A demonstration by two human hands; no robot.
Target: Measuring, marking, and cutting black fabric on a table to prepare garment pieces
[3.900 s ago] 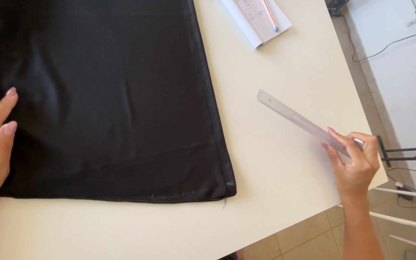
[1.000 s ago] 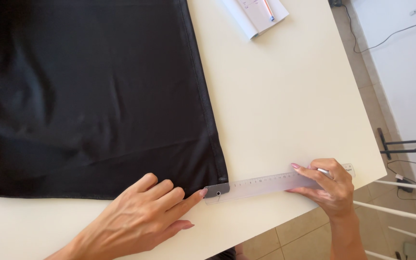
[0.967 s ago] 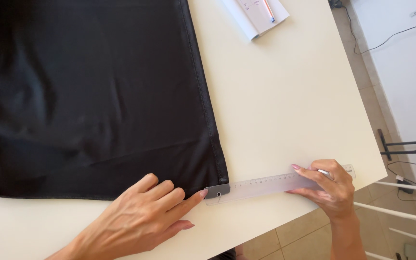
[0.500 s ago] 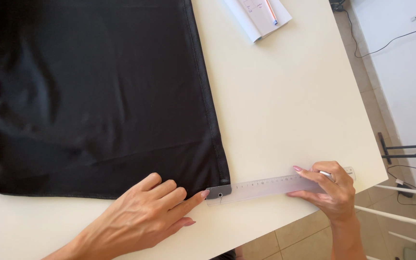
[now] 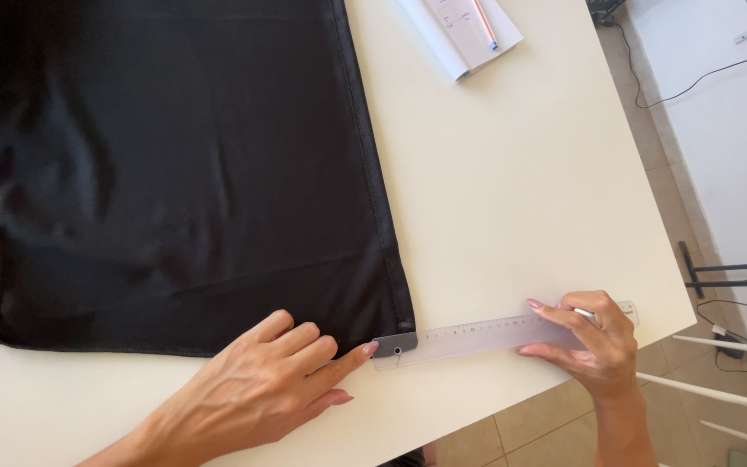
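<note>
At the black cloth's [image 5: 183, 164] lower corner, left hand [image 5: 257, 393] lies flat, pinning the clear plastic ruler [image 5: 477, 335]; right hand [image 5: 594, 346] pinches its far end on the white bench [image 5: 512, 190]. Measuring step; alignment needs steadiness.

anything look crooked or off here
Slightly: the clear ruler tilts up to the right, off line with the black fabric's bottom hem. Its left end overlaps the hem corner by the left hand; the right hand holds its other end.

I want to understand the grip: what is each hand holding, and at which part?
The right hand holds the clear ruler at its right end, flat on the table. The left hand grips nothing; it rests on the black fabric edge, fingertip at the ruler's left end.
</note>
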